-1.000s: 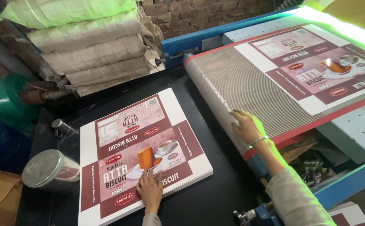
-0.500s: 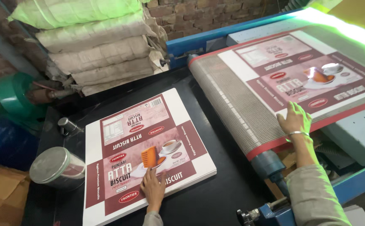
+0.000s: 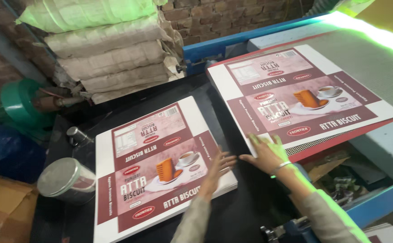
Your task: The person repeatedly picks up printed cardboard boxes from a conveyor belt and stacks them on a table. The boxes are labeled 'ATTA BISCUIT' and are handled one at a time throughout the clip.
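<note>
From the head camera, looking down, the left hand (image 3: 216, 168) lies open with fingers spread, flat on the right edge of a stack of printed cards (image 3: 160, 166) that sits on a dark table (image 3: 246, 216). The top card is white and dark red with a picture of a biscuit and a cup. The right hand (image 3: 264, 153) is also open and spread, pressing on the near left corner of another printed sheet (image 3: 302, 96). That sheet rests on a grey mesh belt (image 3: 367, 49) to the right, and its left side hangs over the belt's end toward the stack. A moment ago the right hand was farther right along the belt and the sheet lay farther back; now the sheet has slid close to the stack, and the two hands are near each other. It looks like this sheet is on its way off the belt and onto the stack. On the near left stands a round metal tin (image 3: 65, 180). Far left, full sacks (image 3: 106, 49) are piled against a brick wall (image 3: 232, 15), with a green machine part (image 3: 23, 105) beside them.
</note>
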